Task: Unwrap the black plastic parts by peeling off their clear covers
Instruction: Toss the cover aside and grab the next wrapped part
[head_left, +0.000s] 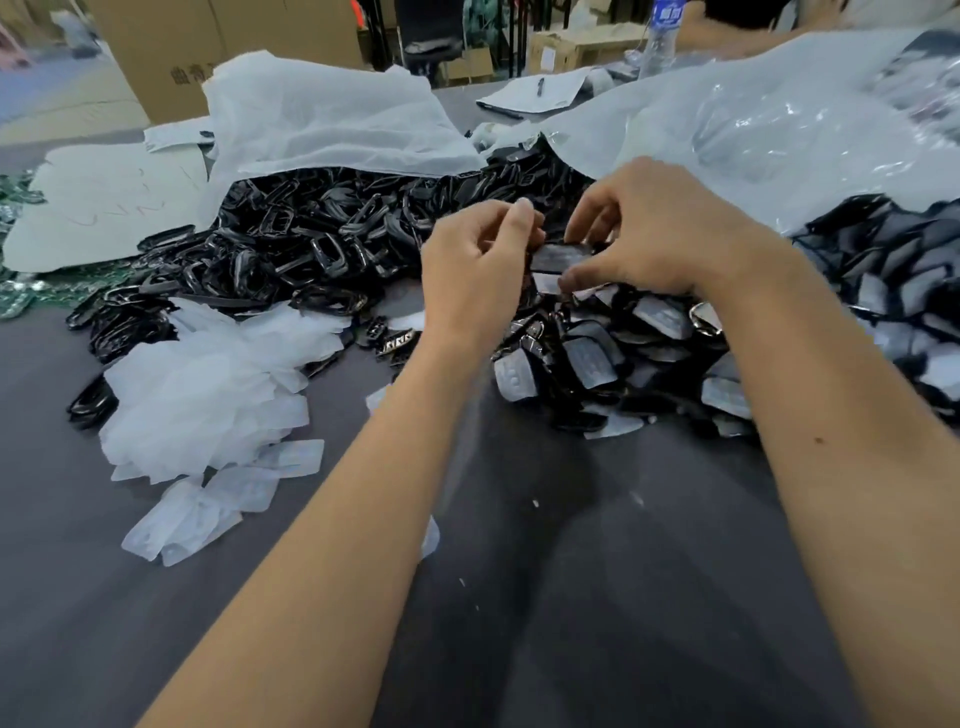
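Risk, tear: the clear cover (558, 258) looks thin; a pull from one corner only may rip it and leave a strip stuck on the black part (540, 244).
Risk, drop: the part is held over the wrapped pile (618, 353); if it slips it would fall among look-alikes and be hard to find.
Risk, mixing: the peeled covers (208, 395) lie near left and the bare black frames (291, 244) far left; a careless toss could mix them.
Left grip: left hand (475, 270), fingers curled, pinching the part's left end.
Right grip: right hand (654, 228), thumb and fingertips closed on the cover's right edge.
Location: the part sits between both hands, above the table (571, 597), centre of scene.
Peel progress: cannot tell how far the cover has lifted.
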